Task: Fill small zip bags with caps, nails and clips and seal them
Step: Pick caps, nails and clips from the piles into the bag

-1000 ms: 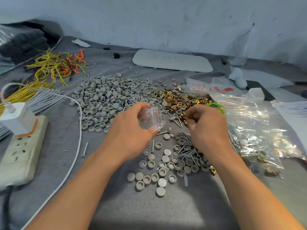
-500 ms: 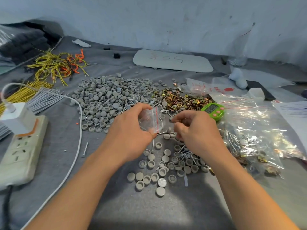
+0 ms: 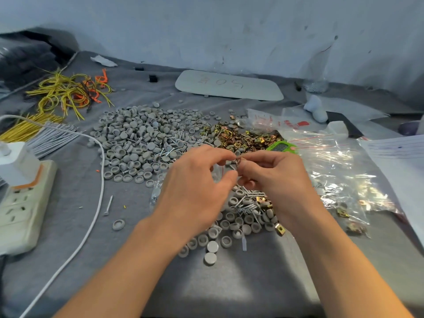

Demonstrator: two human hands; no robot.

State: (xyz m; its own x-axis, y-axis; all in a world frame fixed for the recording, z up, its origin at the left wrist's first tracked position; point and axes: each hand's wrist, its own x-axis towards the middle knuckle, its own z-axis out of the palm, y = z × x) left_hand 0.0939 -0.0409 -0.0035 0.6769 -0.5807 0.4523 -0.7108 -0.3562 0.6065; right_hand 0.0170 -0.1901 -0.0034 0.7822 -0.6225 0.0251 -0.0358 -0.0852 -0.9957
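Note:
My left hand point(image 3: 197, 180) holds a small clear zip bag point(image 3: 218, 172) with a red seal line by its mouth, mostly hidden behind the fingers. My right hand point(image 3: 275, 177) meets it at the bag's opening, its fingertips pinching small metal pieces, nails by the look of it. A big heap of grey caps point(image 3: 142, 138) lies behind the hands. Gold clips point(image 3: 241, 138) are piled to its right. Below the hands sits a smaller mix of caps, nails and clips point(image 3: 243, 212).
A power strip point(image 3: 20, 203) with a white charger and cable point(image 3: 91, 216) lies at the left. Yellow and orange wires point(image 3: 68, 92) are at the back left. Clear plastic bags point(image 3: 344, 171) and a green timer point(image 3: 281, 146) sit at the right. A lone nail point(image 3: 108, 205) lies loose.
My right hand moved left from the clip pile to the bag's mouth, carrying small pieces. My left hand kept holding the bag, and the view shifted slightly.

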